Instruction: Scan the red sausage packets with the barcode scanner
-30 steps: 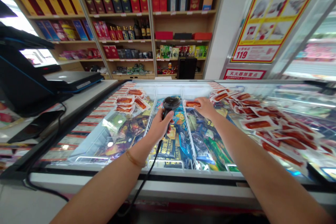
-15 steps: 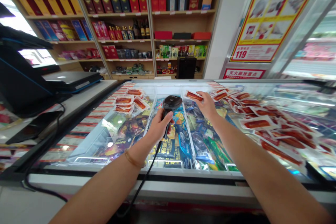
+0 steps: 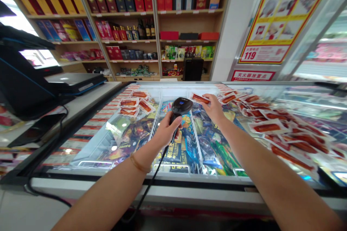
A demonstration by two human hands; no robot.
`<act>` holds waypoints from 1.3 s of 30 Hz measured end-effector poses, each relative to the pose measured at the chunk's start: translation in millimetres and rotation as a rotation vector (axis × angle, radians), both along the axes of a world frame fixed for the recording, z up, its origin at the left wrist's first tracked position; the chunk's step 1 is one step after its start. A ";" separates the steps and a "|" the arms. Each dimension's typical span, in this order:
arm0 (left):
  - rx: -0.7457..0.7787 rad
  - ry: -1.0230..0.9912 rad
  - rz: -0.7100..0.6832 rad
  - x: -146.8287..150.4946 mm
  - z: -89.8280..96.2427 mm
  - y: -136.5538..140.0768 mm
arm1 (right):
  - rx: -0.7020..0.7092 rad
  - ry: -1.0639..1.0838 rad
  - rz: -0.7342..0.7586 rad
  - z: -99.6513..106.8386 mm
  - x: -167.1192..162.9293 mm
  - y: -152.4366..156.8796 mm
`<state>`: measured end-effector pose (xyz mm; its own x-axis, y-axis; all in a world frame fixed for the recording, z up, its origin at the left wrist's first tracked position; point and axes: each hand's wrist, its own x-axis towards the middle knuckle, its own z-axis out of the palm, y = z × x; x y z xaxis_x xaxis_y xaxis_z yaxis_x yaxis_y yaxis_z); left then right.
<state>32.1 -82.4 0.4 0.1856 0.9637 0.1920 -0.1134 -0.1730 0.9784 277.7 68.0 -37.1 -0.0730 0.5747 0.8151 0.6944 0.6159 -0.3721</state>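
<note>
My left hand [image 3: 167, 130] is wrapped round the handle of a black barcode scanner [image 3: 182, 105], whose cable runs down toward me. The scanner's head is up, with a small blue mark on top. Just to its right, my right hand [image 3: 214, 108] pinches the right end of a vacuum-packed sausage [image 3: 200, 98] in a clear packet. Both hands are above the freezer's glass top. A heap of similar sausage packets [image 3: 267, 127] lies on the glass to the right, and a small group of packets [image 3: 129, 103] lies to the left.
Under the glass, white wire dividers [image 3: 195, 140] separate bagged frozen goods. At the left, a counter holds a scale [image 3: 74, 81] and a dark machine [image 3: 21, 75]. Shelves [image 3: 123, 14] of boxes and bottles stand behind. A fire-safety poster [image 3: 287, 14] hangs on the right.
The scanner in my left hand has moved slightly right, closer to the sausage packet, and its head has turned a little. My right hand stays in place with the packet.
</note>
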 end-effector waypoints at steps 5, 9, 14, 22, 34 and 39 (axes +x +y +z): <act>-0.003 0.005 0.004 0.3 0.3 -0.3 | -0.012 -0.028 -0.014 -3.0 0.7 2.1; -0.033 0.023 0.091 0.5 -0.3 1.7 | -0.046 -0.059 -0.043 -7.7 1.7 3.6; -0.152 -0.086 0.285 -4.1 14.5 3.4 | -0.147 -0.135 -0.071 -4.4 -7.6 2.4; -0.113 -0.183 0.499 -77.4 54.9 2.5 | -0.255 -0.057 0.054 43.4 -135.2 14.3; -0.118 -0.174 0.765 -183.4 53.9 -17.6 | -0.536 -0.265 0.132 58.4 -311.1 10.3; -0.146 -0.182 0.723 -165.3 54.7 -13.2 | -0.566 -0.204 0.083 48.4 -282.8 15.4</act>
